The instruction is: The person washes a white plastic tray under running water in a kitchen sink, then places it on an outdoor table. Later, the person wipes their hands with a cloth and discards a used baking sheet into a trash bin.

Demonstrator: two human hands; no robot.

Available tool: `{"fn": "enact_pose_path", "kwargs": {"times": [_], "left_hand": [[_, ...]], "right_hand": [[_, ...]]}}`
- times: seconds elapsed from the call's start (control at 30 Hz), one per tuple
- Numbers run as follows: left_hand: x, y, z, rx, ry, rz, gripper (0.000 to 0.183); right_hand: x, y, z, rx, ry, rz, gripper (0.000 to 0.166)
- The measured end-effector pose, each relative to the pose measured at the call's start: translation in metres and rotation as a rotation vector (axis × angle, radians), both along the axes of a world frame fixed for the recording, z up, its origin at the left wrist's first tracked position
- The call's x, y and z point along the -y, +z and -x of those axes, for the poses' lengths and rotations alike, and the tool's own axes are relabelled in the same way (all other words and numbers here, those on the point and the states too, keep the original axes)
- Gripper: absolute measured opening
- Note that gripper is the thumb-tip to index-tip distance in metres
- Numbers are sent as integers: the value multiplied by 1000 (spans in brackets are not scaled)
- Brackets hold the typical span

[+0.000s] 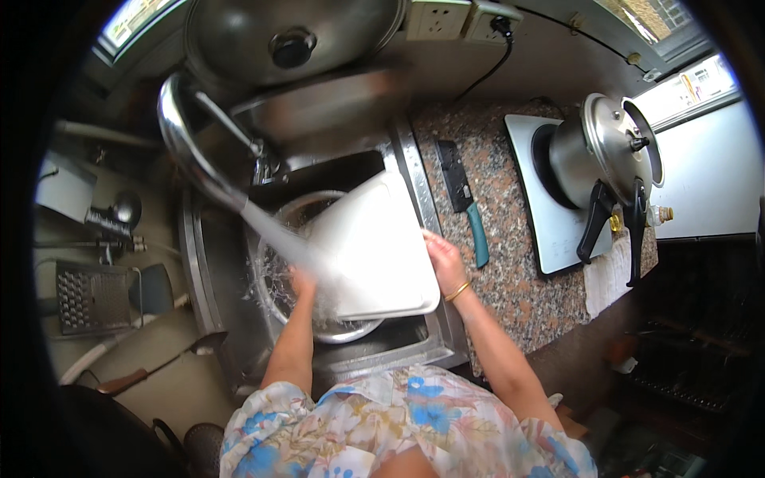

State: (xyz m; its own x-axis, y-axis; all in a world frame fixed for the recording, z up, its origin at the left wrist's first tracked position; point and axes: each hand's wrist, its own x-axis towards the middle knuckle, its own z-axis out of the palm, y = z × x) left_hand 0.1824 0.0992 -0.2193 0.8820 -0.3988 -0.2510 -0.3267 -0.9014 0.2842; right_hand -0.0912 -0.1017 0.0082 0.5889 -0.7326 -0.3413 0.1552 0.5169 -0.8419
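Note:
Over a metal basin (352, 331) in the steel sink, a white plastic tub (376, 245) is tilted with its outer side towards me. My right hand (445, 261) grips the tub's right rim; a gold bangle circles that wrist. Near the tub's left side is my left hand (303, 282), its fingers partly hidden by splashing water, so its hold cannot be made out. A curved chrome faucet (197, 152) sends a broad stream onto the tub and into the basin.
On the granite counter (508, 310) lies a cleaver (463, 197) with a dark blade and teal handle. A pressure cooker (597, 155) stands on a white induction cooktop (562, 233), beside a cloth (606, 278). At left hangs a box grater (92, 299); a large lidded wok (293, 36) is behind the sink.

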Motion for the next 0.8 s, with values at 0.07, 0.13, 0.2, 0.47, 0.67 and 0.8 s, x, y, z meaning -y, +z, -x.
{"fn": "enact_pose_path", "kwargs": {"times": [0.07, 0.13, 0.2, 0.47, 0.67, 0.8], "left_hand": [[-2, 21, 27, -94, 65, 27, 26], [17, 71, 55, -64, -82, 372, 26], [37, 132, 75, -128, -152, 720, 27], [121, 309, 91, 217, -521, 773, 16], [93, 311, 162, 204, -768, 809, 7], [137, 316, 110, 159, -529, 677, 8]], "right_hand": [[-5, 19, -1, 262, 35, -267, 42], [-12, 26, -7, 368, 67, -382, 48], [-21, 28, -17, 427, 122, -376, 52], [-9, 55, -53, 614, 309, -516, 67], [13, 53, -47, 621, 257, -509, 56], [0, 63, -56, 457, 248, -528, 37]]}}
